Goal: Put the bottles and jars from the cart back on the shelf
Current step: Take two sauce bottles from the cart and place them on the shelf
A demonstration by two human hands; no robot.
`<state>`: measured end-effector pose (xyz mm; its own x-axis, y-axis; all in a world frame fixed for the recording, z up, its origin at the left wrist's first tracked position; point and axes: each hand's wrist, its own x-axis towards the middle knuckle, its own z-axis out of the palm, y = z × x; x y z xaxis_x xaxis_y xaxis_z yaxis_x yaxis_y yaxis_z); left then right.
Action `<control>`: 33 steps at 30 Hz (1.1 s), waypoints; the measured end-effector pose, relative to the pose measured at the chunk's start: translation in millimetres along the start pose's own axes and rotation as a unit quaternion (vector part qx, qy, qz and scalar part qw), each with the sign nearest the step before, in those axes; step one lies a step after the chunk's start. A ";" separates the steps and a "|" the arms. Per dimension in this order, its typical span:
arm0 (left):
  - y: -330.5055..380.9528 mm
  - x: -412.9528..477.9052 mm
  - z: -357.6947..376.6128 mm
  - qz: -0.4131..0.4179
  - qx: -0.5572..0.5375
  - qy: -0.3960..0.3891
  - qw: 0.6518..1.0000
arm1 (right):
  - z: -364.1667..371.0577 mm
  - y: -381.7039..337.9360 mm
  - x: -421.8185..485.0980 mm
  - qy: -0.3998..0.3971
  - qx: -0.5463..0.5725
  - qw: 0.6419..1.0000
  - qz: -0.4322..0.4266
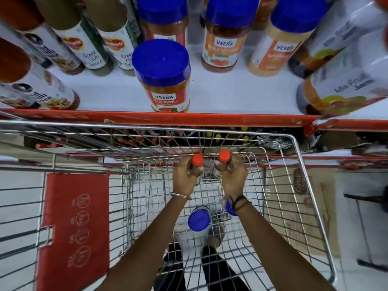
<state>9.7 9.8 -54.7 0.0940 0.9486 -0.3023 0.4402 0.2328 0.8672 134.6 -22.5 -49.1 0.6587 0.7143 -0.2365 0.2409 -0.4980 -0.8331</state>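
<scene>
Both hands reach down into the wire cart [300, 164]. My left hand [185, 178] grips a red-capped bottle [197, 160] by its neck. My right hand [233, 179] grips a second red-capped bottle [224, 156] the same way. The two bottles stand close together near the cart's far wall. A blue-lidded jar [198, 219] stands on the cart floor between my forearms, and another blue lid [230, 208] shows partly behind my right wrist. The white shelf [231, 93] with a red front edge lies just beyond the cart.
On the shelf stand blue-lidded Veeba jars [165, 76], green chilli sauce bottles [92, 38] at the left and large jam jars [344, 80] at the right. A red child-seat flap [75, 225] hangs at the cart's left. A cardboard box [304, 208] sits right of the cart.
</scene>
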 end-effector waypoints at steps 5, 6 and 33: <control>19.4 -22.6 -30.0 0.007 -0.032 0.009 0.999 | -28.5 -24.7 -19.6 -0.058 0.002 0.998 -0.004; 27.0 -28.5 -38.0 0.006 -0.035 0.006 0.999 | -35.8 -34.6 -25.9 -0.063 0.002 0.998 -0.016; 252.4 -72.4 -287.0 0.316 0.011 0.191 0.929 | -66.0 -349.7 -128.6 -0.114 0.184 0.936 -0.276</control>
<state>-142.3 61.5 299.6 0.0181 0.9026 0.4301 0.4231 -0.3967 0.8146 12.7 27.4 305.6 0.3269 0.9201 0.2158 0.2097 0.1520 -0.9659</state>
